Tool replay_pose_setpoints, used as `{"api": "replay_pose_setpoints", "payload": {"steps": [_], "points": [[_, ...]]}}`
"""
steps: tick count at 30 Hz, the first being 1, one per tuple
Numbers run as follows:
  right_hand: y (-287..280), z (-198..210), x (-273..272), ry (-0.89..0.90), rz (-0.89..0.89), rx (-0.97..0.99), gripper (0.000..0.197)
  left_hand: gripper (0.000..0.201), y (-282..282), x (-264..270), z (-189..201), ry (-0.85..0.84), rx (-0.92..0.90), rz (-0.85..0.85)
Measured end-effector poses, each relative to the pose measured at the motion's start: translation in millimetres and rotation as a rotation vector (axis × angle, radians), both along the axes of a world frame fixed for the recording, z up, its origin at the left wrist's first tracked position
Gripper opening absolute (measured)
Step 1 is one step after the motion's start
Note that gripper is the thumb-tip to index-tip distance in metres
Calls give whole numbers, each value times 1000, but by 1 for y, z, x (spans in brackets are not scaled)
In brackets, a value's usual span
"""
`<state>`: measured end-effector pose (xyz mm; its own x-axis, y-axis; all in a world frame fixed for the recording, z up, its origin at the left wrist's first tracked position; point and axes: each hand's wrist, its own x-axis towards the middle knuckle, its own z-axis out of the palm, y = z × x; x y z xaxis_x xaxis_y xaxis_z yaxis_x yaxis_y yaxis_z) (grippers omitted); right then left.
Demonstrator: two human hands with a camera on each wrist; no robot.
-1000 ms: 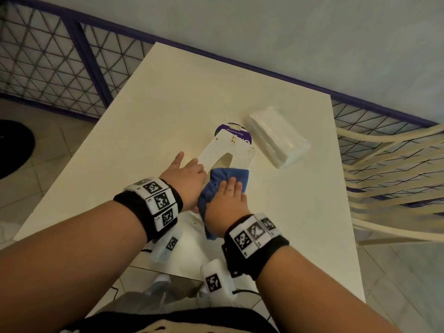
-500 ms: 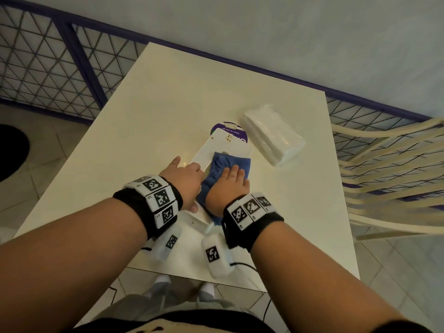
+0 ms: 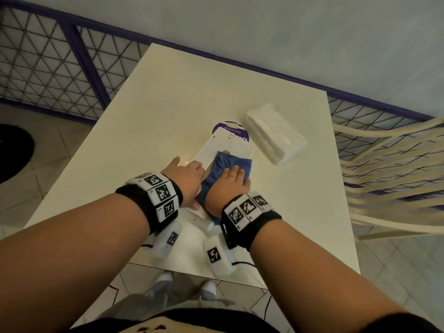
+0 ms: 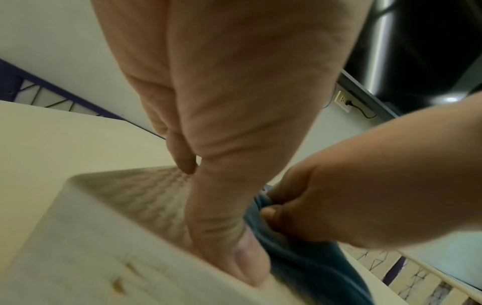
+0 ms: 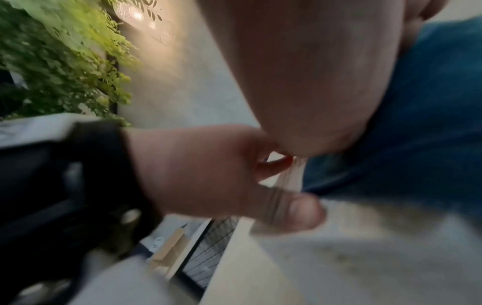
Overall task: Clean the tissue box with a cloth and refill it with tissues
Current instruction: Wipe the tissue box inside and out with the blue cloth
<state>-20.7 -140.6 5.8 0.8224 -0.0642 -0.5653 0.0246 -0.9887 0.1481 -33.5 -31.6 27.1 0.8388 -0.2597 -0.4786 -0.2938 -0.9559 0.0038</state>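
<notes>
A white tissue box (image 3: pixel 225 143) with a purple far end lies flat on the cream table (image 3: pixel 168 104). My left hand (image 3: pixel 187 176) grips its near left side, with the thumb along the box's top (image 4: pixel 125 206). A blue cloth (image 3: pixel 228 164) lies on the box's top. My right hand (image 3: pixel 228 186) presses it down, and the thumb and fingers pinch a fold of the cloth (image 4: pixel 300 258). The right wrist view is blurred and shows the cloth (image 5: pixel 430 103) under the palm. A wrapped pack of white tissues (image 3: pixel 274 133) lies just right of the box.
A cream slatted chair (image 3: pixel 396 176) stands at the table's right side. A purple-framed mesh fence (image 3: pixel 48 68) runs behind the table along the wall. Tiled floor and my feet show below the table's near edge.
My right hand has slid the blue cloth forward along the box toward its purple end. The left hand has kept its hold on the box.
</notes>
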Motion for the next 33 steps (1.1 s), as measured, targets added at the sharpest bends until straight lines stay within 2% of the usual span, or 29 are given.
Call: {"api": "replay_pose_setpoints", "payload": {"steps": [5,11,15,18,21,24,26,27,30,31,33], "points": [[-14,-2,34,-140,-99,104,73,87,3,0,-5,19,-19,26],[-7,-4,-25,-60,36,181,81,84,4,-1,-5,-15,-42,28],[-25,8,1,-149,60,260,68,88,3,-4,0,33,-9,48],[-41,29,28,-129,-64,335,50,92,3,-6,6,62,12,28],[-78,46,33,-312,-307,500,35,94,11,-6,12,111,38,-64],[-117,57,30,-462,-505,599,36,81,21,0,23,135,142,-171],[-130,64,27,-528,-555,671,39,72,19,3,26,103,137,-152],[-132,69,25,-567,-545,696,38,74,14,2,26,76,98,-107],[-121,75,16,-638,-430,779,39,111,-1,-5,16,65,61,19],[-113,73,12,-604,-384,785,39,118,-4,-7,11,67,78,34],[-97,55,0,-413,-185,633,38,121,-4,-7,3,69,63,73]]}}
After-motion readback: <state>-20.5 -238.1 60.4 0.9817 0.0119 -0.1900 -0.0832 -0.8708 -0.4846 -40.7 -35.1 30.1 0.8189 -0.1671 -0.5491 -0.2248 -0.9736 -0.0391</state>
